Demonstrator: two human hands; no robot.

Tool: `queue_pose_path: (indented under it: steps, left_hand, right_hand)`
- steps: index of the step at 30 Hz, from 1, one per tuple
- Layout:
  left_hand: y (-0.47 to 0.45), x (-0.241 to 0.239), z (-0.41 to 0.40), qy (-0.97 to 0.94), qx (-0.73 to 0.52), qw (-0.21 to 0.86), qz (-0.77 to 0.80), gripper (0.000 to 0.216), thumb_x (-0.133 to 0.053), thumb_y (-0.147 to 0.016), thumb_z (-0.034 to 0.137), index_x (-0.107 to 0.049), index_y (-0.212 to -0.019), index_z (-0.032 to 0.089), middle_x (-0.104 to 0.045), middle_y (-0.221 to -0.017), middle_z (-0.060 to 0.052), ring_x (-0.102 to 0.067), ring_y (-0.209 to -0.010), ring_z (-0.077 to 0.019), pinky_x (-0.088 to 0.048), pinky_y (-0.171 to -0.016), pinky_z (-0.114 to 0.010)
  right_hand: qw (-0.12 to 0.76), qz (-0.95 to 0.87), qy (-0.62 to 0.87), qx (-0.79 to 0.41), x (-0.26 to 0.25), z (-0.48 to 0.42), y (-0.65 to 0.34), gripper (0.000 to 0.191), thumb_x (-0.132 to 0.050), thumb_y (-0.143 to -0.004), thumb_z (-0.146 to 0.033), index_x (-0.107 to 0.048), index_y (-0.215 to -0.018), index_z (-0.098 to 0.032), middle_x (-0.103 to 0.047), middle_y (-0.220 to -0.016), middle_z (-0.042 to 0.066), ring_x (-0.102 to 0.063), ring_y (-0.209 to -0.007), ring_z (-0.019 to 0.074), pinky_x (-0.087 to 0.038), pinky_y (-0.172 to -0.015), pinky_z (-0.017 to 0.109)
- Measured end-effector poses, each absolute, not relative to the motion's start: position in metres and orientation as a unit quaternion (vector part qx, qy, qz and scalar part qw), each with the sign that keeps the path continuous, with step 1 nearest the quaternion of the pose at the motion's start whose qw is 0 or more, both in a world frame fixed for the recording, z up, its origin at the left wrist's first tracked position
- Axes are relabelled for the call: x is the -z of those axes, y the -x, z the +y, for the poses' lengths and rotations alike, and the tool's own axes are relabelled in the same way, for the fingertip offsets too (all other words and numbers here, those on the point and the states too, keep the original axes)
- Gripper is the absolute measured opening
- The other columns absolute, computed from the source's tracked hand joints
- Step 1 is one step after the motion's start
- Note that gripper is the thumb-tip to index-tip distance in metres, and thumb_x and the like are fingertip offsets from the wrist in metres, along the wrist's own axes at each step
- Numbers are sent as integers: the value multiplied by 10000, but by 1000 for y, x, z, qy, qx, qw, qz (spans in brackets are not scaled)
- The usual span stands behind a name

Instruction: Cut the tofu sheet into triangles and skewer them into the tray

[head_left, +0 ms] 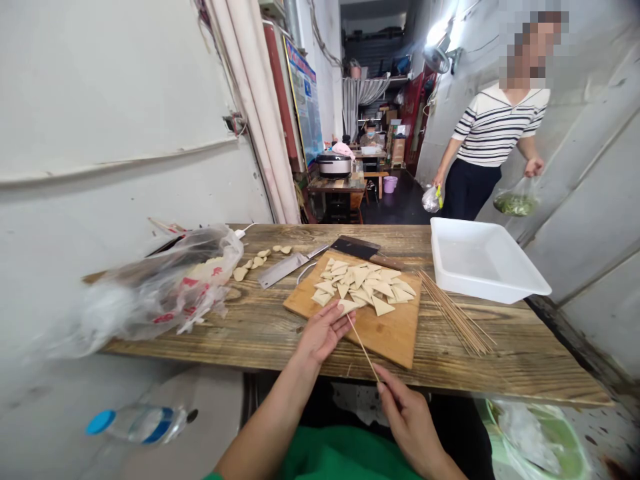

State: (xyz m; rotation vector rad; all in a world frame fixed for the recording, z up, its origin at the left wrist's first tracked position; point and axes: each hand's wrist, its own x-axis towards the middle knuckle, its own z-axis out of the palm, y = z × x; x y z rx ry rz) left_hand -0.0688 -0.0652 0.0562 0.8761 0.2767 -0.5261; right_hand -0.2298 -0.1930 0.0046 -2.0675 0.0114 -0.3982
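Over the front of the wooden cutting board, my left hand pinches a pale triangular slice that looks like tofu or dough. My right hand grips the lower end of a thin wooden skewer, whose tip meets the slice; whether it has pierced it I cannot tell. A heap of similar triangular slices covers the back of the board. To the right lies a loose bundle of skewers. Behind the board rest a dark-bladed cleaver and a shiny cleaver.
A white plastic tub stands at the table's right end. Plastic bags and small pale pieces lie on the left. A water bottle rests below left, a green bin below right. A person holding bags stands behind.
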Motion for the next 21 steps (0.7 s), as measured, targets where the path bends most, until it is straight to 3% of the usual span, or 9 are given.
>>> queue_pose_path:
  steps: [11, 16, 21]
  left_hand:
    - [69, -55, -70, -444, 245, 855, 114, 33, -618, -798, 100, -606, -818, 77, -701, -793, -109, -687, -713, -171, -573, -701, -273]
    - [74, -58, -71, -454, 242, 852, 102, 73, -662, -763, 114, -617, -808, 78, -705, -801, -107, -687, -720, -178, -575, -698, -278]
    - [77, -59, -72, -453, 243, 852, 98, 55, -646, -775, 112, -627, -810, 74, -706, -808, -111, -686, -717, -180, -576, -694, -287]
  right_hand:
    - [487, -11, 849, 206, -6, -191, 231, 353, -455, -905, -287, -630, -1177, -147, -736, -923, 64, -703, -756, 137, -533, -727, 164]
    - [492, -13, 842, 223, -4, -191, 232, 343, -468, -900, -278, -628, -1186, -177, -722, -994, 60, -699, -826, 142, -523, -766, 172]
    - [493, -17, 839, 229, -6, -191, 234, 349, -471, -898, -275, -631, -1182, -152, -738, -899, 63, -705, -774, 142, -531, -743, 170]
